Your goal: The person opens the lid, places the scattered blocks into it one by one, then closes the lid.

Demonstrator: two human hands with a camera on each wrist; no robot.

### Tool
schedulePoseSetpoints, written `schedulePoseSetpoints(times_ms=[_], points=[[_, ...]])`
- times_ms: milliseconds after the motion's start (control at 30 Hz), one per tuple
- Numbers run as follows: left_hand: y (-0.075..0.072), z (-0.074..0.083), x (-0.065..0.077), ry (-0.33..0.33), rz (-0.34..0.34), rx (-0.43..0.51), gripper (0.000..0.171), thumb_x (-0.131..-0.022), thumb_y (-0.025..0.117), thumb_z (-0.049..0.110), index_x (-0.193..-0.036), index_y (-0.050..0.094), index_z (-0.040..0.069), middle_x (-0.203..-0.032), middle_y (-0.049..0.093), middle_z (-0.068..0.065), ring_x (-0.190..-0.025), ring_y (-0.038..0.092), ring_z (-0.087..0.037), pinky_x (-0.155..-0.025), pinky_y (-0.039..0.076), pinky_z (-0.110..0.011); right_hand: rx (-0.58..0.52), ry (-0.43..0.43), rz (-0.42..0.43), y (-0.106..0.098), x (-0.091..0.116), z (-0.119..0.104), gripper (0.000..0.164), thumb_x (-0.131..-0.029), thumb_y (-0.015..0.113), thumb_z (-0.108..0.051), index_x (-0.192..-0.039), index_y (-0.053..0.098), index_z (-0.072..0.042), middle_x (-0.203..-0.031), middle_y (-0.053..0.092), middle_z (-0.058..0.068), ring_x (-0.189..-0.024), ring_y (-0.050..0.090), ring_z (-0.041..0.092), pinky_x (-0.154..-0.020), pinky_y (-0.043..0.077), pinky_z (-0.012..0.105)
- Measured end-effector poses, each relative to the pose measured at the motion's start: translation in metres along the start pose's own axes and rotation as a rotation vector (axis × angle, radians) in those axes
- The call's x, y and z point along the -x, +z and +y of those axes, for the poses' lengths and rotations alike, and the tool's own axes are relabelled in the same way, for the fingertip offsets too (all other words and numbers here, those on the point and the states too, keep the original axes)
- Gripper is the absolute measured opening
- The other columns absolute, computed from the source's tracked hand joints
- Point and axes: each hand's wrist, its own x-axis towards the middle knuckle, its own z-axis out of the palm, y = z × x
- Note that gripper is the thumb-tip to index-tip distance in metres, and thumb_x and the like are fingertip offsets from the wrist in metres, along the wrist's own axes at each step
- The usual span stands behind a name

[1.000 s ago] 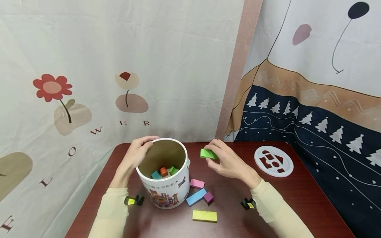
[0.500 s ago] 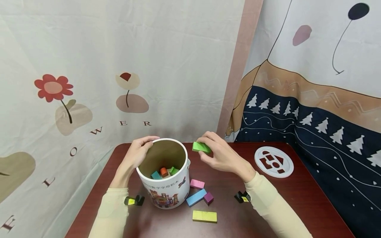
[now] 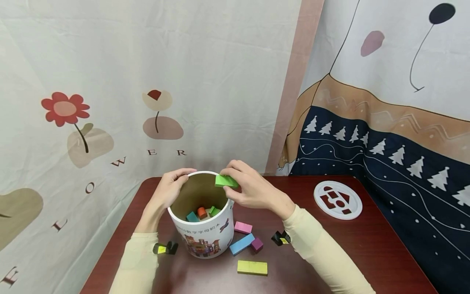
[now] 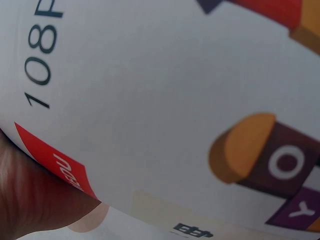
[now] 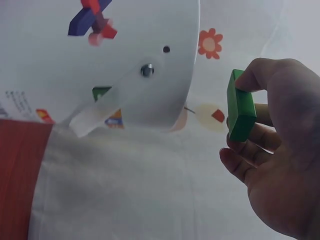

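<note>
A white bucket (image 3: pixel 225 234) with printed pictures stands on the table, leaning a little toward me in the head view. At its left rim my left hand (image 3: pixel 167 192) holds on, thumb at the edge and fingers reaching round the far side. My right hand (image 3: pixel 255 191) pinches a light green rectangular block (image 3: pixel 225 181) between thumb and fingers, level with the bucket's right rim. In the right wrist view the green block (image 5: pixel 241 107) is beside the bucket's opening. Inside the bucket lie a teal block (image 3: pixel 192 217), an orange cylinder (image 3: pixel 202 212) and a green piece (image 3: pixel 214 210).
Right of the bucket lie a pink block (image 3: pixel 243 227), a blue block (image 3: pixel 242 244) and a purple cube (image 3: pixel 257 245). A yellow block (image 3: pixel 252 267) is nearer me. A white disc with shaped cutouts (image 3: pixel 352 209) sits at the table's (image 3: pixel 349 261) back right.
My right hand has moved left with the green block, from above the table to the bucket's right rim. The left hand and the bucket have stayed in place.
</note>
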Motion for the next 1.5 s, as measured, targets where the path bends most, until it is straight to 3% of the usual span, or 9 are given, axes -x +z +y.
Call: schedulePoseSetpoints(times_ms=[467, 767, 1133, 1333, 1500], points=[[-0.001, -0.003, -0.001, 0.022, -0.014, 0.025, 0.035, -0.111, 0.045, 0.016, -0.135, 0.069, 0.009, -0.133, 0.066, -0.015, -0.116, 0.06, -0.032, -0.094, 0.047, -0.054, -0.003, -0.07, -0.079, 0.022, -0.034, -0.016, 0.028, -0.093, 0.066, -0.02, -0.118, 0.07, -0.007, -0.103, 0.055, 0.001, -0.091, 0.046, 0.012, -0.073, 0.042, 0.025], [-0.001, -0.004, -0.001, 0.026, -0.023, 0.029, 0.036, -0.111, 0.044, 0.016, -0.137, 0.067, 0.007, -0.132, 0.067, -0.012, -0.113, 0.062, -0.026, -0.094, 0.049, -0.053, 0.007, -0.078, -0.115, 0.036, -0.041, -0.018, 0.03, -0.093, 0.065, -0.018, -0.12, 0.07, -0.007, -0.106, 0.055, 0.001, -0.093, 0.045, 0.012, -0.074, 0.041, 0.025], [-0.001, -0.003, -0.002, 0.037, -0.016, 0.02, 0.035, -0.111, 0.044, 0.015, -0.135, 0.069, 0.009, -0.131, 0.067, -0.012, -0.116, 0.061, -0.026, -0.096, 0.048, -0.052, 0.028, -0.108, -0.127, 0.04, -0.045, -0.019, 0.031, -0.094, 0.066, -0.018, -0.121, 0.071, -0.005, -0.103, 0.056, -0.001, -0.09, 0.045, 0.012, -0.076, 0.041, 0.026], [-0.002, -0.003, -0.001, 0.033, -0.018, 0.017, 0.035, -0.111, 0.044, 0.015, -0.135, 0.069, 0.009, -0.131, 0.067, -0.012, -0.113, 0.063, -0.029, -0.093, 0.049, -0.053, 0.046, -0.082, -0.168, 0.041, -0.043, -0.018, 0.038, -0.096, 0.067, -0.023, -0.128, 0.068, -0.003, -0.117, 0.062, 0.003, -0.102, 0.051, 0.013, -0.091, 0.046, 0.03], [-0.002, -0.002, -0.001, 0.03, -0.017, 0.005, 0.035, -0.111, 0.044, 0.016, -0.136, 0.068, 0.009, -0.13, 0.068, -0.012, -0.109, 0.064, -0.029, -0.089, 0.051, -0.05, 0.059, -0.057, -0.196, 0.042, -0.042, -0.019, 0.045, -0.098, 0.067, -0.031, -0.135, 0.065, -0.006, -0.132, 0.061, 0.004, -0.121, 0.049, 0.016, -0.106, 0.041, 0.035]])
